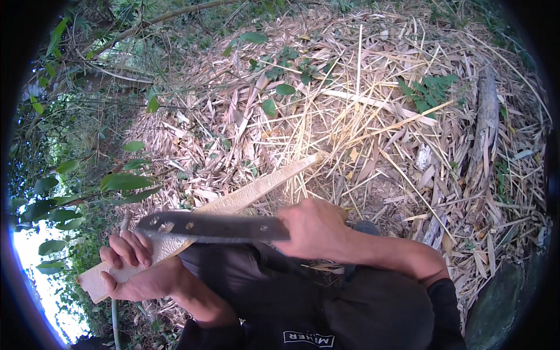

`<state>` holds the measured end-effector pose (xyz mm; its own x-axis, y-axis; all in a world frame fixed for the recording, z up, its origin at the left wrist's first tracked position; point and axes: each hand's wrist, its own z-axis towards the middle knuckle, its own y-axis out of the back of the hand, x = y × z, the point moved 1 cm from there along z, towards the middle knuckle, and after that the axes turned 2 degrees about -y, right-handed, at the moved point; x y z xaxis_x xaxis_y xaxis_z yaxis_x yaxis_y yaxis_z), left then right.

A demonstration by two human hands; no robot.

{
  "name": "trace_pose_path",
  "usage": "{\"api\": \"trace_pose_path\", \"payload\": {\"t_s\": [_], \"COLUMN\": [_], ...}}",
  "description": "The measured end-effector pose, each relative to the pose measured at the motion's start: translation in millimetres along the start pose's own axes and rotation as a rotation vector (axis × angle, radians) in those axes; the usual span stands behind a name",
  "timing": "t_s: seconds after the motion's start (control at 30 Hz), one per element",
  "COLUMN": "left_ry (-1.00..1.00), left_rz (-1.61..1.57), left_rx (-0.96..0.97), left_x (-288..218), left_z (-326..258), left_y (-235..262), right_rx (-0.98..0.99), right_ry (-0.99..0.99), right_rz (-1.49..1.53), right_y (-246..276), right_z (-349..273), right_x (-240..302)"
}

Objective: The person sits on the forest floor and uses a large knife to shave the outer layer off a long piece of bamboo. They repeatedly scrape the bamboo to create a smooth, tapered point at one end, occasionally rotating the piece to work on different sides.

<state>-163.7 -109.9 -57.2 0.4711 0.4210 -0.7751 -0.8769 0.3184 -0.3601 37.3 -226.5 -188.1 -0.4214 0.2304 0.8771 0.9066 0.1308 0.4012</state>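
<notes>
We see a pale bamboo slat [233,201], flat and long, with its long axis on a diagonal: near end low at the left, far end pointing up and right toward the litter. It sits over our lap, near end in the left hand [137,271], whose fingers are curled shut around it from below. The slat's surface looks raw and fibrous, with rough split edges.

The right hand [312,227] is closed in a fist around the handle of a knife [213,226] (the handle itself is hidden in the fist). The blade is dark flat metal, broad, with small holes, lying nearly horizontal with its tip to the left, crossing the slat just above the left fingers.

The ground [373,116] is dry bamboo leaves, husks and splinters, with green leaves [125,182] at left. No containers in view.
</notes>
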Motion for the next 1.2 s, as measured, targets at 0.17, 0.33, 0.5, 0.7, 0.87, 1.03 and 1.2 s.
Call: {"api": "trace_pose_path", "payload": {"t_s": [0.17, 0.33, 0.5, 0.7, 0.87, 1.03, 1.2], "left_ry": [0.000, 0.001, 0.011, 0.046, -0.007, 0.042, 0.066], "left_rz": [-0.045, -0.020, -0.029, -0.047, 0.018, -0.055, -0.065], "left_rx": [0.107, 0.080, 0.103, 0.061, 0.043, 0.066, 0.104], "left_x": [5.2, 3.6, 8.2, 1.7, 8.4, 16.1, 7.0], "left_z": [-5.1, -1.0, -2.6, 1.1, -6.5, 8.1, 4.7], "left_y": [-11.8, 5.8, -6.7, -1.6, -3.6, 2.9, 15.7], "right_rx": [-0.033, -0.050, -0.025, -0.093, -0.017, -0.038, -0.008], "right_ry": [-0.182, -0.269, -0.155, -0.519, -0.246, -0.603, -0.365], "right_rz": [0.106, -0.005, 0.034, -0.128, -0.121, 0.141, -0.071], "right_y": [-22.8, -35.0, -14.4, -22.4, -21.4, -40.5, -26.9], "right_z": [28.6, 42.8, 24.1, 60.2, 30.5, 53.2, 26.4], "right_x": [-48.9, -79.8, -34.3, -128.0, -77.4, -162.3, -84.2]}}
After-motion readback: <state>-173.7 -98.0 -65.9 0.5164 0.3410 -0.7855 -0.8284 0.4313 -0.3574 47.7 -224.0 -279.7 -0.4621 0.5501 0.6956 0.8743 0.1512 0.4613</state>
